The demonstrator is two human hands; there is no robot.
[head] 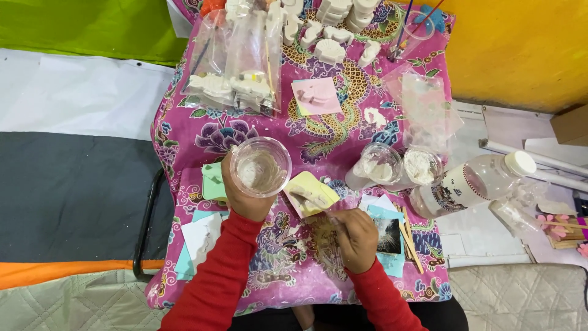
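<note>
Left hand (pixel 245 196): raised over the near-left part of the worktop (pixel 202 138), fingers wrapped round a clear plastic cup (pixel 261 166) and closed on it. The cup is upright, mouth toward the camera, with a whitish wet residue on its bottom.

Right hand (pixel 355 236): low over the worktop, just right of the cup, fingers curled tight. They seem to pinch something thin, but what it is cannot be told.

Yellow mould (pixel 311 194): flat, squarish, lying between the two hands, touching neither that can be seen. It lies right of and below the cup; its long axis runs from upper left to lower right. The right hand is the nearer.

Two cups of white powder (pixel 398 165): side by side, right of the yellow mould.

Clear bottle (pixel 471 182): on its side at the worktop's right edge, white cap pointing up and right, a dark patterned label band round its middle.

Wooden sticks (pixel 409 240): a small bundle just right of the right hand.

Clear bags (pixel 236 58): far left, holding white cast figures.

Pink mould (pixel 316 95): square, centre far side.

Loose white casts (pixel 331 30): heaped along the far edge.

Brush cup (pixel 411 30): far right corner, holding thin brushes.
</note>
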